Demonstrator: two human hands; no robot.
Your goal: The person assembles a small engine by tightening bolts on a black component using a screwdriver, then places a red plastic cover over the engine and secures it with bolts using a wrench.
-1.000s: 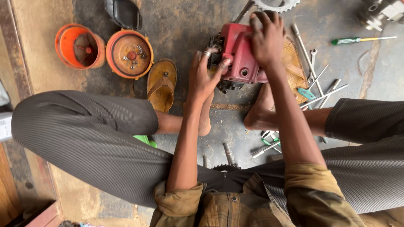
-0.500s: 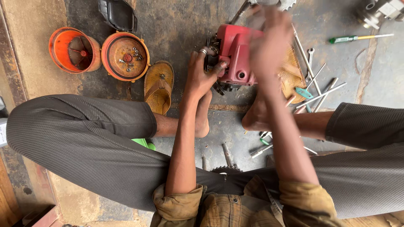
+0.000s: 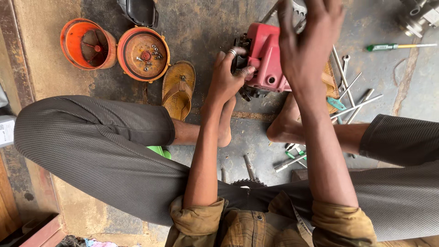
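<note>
Below, boxy red engine housing [image 3: 267, 57], left hand [image 3: 226, 77] gripping

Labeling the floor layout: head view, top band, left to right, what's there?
Orange cup-shaped housing → round orange cover holding small nuts → brown sandal → left hand → red engine → right hand → wrenches → green-handled screwdriver.

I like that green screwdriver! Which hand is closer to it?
Right. The right hand is over the red engine, nearer the green screwdriver; the left hand grips the engine's far side.
</note>
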